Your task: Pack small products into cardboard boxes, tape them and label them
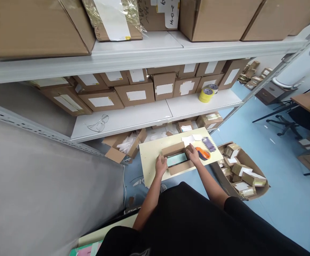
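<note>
A small open cardboard box point(181, 167) lies on the cream tabletop point(149, 151), its long flaps folded outward. Inside it sits a mint-green packet or box point(176, 159). My left hand point(161, 165) grips the cardboard box at its left end, fingers bent round the edge. At the opposite end, my right hand point(192, 155) holds the flap or wall, with thumb and fingers closed on it. Just right of that hand is an orange and dark-blue tape dispenser point(203, 153). White paper slips point(188, 139) and a blurred purple item point(208, 144) lie behind it.
A shelf rack point(133, 119) with labelled cartons stands ahead, carrying glasses point(99, 124) and yellow tape rolls point(206, 95). Right of the table, a large carton point(263, 190) holds several taped parcels. An open carton point(115, 155) with white packing material is at left. A grey wall borders the left.
</note>
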`<act>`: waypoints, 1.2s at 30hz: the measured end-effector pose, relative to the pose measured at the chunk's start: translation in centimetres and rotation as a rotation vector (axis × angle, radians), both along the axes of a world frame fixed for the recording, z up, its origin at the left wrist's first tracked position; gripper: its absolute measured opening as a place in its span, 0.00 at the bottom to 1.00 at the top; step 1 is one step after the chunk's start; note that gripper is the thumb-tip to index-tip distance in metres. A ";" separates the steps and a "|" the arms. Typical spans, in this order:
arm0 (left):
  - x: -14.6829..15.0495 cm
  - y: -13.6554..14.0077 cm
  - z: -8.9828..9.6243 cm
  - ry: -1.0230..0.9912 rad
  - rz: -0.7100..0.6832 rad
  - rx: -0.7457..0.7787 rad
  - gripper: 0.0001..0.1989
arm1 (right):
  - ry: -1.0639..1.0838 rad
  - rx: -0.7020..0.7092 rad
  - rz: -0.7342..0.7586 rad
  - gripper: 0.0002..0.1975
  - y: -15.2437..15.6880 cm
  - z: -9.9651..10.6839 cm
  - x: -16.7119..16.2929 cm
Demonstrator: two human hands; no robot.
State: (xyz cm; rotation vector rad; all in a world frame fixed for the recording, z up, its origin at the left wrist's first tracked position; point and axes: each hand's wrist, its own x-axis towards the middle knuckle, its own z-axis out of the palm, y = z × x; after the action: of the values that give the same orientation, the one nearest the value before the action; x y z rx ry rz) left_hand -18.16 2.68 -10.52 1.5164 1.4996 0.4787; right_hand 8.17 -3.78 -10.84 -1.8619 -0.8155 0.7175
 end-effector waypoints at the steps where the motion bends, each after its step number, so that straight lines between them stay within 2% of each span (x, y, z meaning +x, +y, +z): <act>1: 0.0 -0.1 -0.2 -0.019 -0.028 0.021 0.30 | 0.001 0.010 0.012 0.39 -0.2 0.0 0.3; 3: 0.2 -0.6 -0.6 -0.024 -0.108 0.040 0.28 | 0.011 0.031 0.048 0.39 -0.4 0.1 0.6; 7: 1.3 -2.0 -1.7 0.123 -0.237 0.031 0.30 | 0.007 0.043 0.122 0.37 -1.0 0.5 0.2; 11: 2.7 -3.9 -3.2 0.154 -0.226 0.016 0.35 | -0.032 0.081 0.261 0.35 -1.8 1.4 0.0; 14: 3.3 -5.3 -3.9 0.108 -0.157 0.076 0.25 | -0.051 0.109 0.363 0.34 -2.5 2.5 0.8; 17: 3.8 -6.4 -3.8 0.134 -0.117 0.125 0.13 | -0.037 0.121 0.423 0.33 -3.0 3.6 2.1; 22: 5.8 -9.0 -2.7 0.178 -0.045 0.204 0.06 | -0.062 0.189 0.533 0.34 -4.8 4.8 4.4; 25: 7.0 -12.5 -2.3 0.143 0.017 0.256 0.06 | -0.081 0.243 0.582 0.33 -6.3 4.6 5.5; 30: 6.9 -21.0 -1.3 0.186 0.150 0.345 0.09 | -0.074 0.270 0.691 0.31 -8.2 3.5 6.0; 33: 5.5 -25.7 0.4 0.232 0.214 0.329 0.10 | -0.068 0.264 0.801 0.29 -8.2 3.5 4.8; 36: 3.5 -29.7 2.0 0.225 0.300 0.287 0.10 | -0.054 0.280 0.927 0.28 -7.8 4.1 2.0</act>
State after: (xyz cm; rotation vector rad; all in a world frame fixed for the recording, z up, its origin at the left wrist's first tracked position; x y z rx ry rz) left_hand -14.66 -27.07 -8.51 1.6108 1.9130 0.7452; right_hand 10.14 -11.55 -6.73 -1.1953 -1.7492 1.0352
